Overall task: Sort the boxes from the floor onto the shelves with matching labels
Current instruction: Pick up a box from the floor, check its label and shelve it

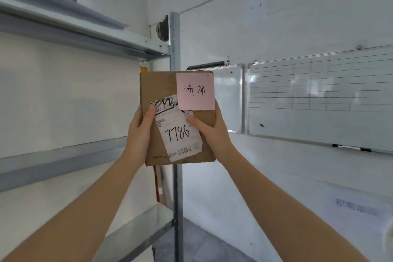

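Two bare forearms reach up from the bottom corners and meet at a flat cardboard box [161, 89] held upright in mid-air, its broad face turned toward the camera. The left hand [139, 132] clasps the box's left edge about halfway down; its thumb [150, 117] lies across the front, the tip pressing the top left corner of a white shipping label [180, 134], while the other fingers are hidden behind the cardboard. The right hand [212, 132] grips the right edge at about the same height, its thumb [196, 123] pressed flat on the front against the label's right side, the remaining fingers wrapped around the edge and mostly out of sight. So the box is pinched from both sides, thumbs in front and fingers behind.

The label is creased, tilted, and marked "7786" by hand. A pink sticky note [195, 91] with two handwritten characters covers the box's upper right corner.

Behind the box stands a grey metal shelf post [174, 44], with shelves [63, 159] running off to the left. On the wall to the right hang a small whiteboard [228, 100] and a larger ruled whiteboard [319, 100].
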Tool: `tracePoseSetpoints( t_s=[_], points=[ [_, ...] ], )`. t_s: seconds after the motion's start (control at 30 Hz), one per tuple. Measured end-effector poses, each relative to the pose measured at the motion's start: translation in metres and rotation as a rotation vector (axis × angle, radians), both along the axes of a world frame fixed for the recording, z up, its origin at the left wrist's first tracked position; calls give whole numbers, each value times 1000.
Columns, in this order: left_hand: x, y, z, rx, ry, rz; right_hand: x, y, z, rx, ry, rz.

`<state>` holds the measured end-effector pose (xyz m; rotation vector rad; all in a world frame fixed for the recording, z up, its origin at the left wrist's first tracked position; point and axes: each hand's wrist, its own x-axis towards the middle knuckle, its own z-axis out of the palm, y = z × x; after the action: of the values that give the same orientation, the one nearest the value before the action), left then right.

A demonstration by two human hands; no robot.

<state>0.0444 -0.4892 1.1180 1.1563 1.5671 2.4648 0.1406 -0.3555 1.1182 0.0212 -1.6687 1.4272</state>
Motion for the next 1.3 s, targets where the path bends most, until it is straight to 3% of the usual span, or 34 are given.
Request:
tracePoseSetpoints(
  t_s=[0.27,0.5,0.9,1.3],
  points=[
    [-44,-202,8,22,12,381,-106,-175,4,-34,28,430],
    [-15,-403,2,44,-17,755,-139,-373,0,-6,39,785],
    [151,-730,-20,6,-56,1278,-50,-739,-22,-13,-79,1309],
    [248,-930,-42,48,-116,1483,30,-958,-34,18,-161,1519]
  ],
)
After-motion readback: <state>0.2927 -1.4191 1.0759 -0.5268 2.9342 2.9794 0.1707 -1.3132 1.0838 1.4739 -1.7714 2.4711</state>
